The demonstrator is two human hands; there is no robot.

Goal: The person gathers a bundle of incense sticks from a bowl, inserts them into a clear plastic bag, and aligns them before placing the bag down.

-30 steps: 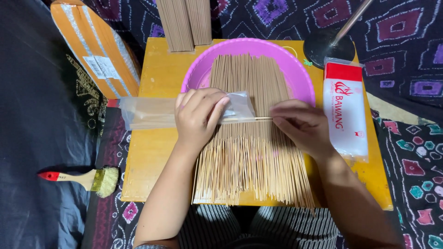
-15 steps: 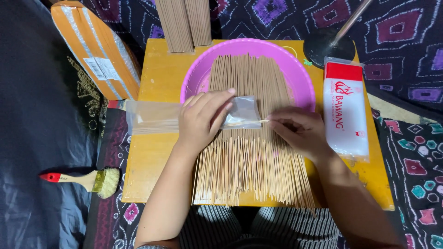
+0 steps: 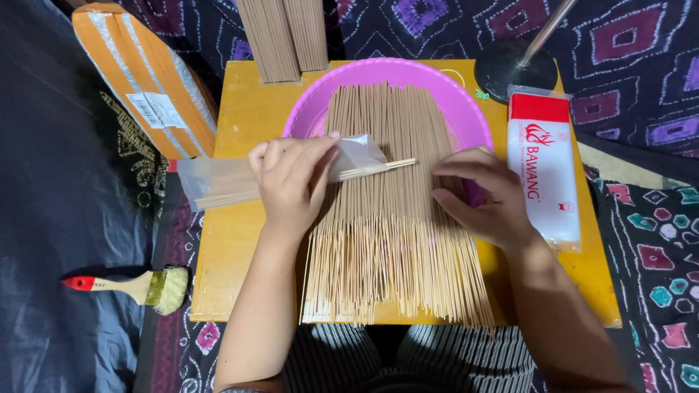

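Two hands (image 3: 291, 182); one sleeve (image 3: 218, 178); one basin (image 3: 451, 94)

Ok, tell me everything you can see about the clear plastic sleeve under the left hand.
The clear plastic sleeve is a long, narrow, see-through bag lying sideways across the yellow table and the spread of sticks. A thin bundle of sticks sits inside, its ends poking out of the right mouth. The left hand presses on its middle; the right hand rests apart from it.
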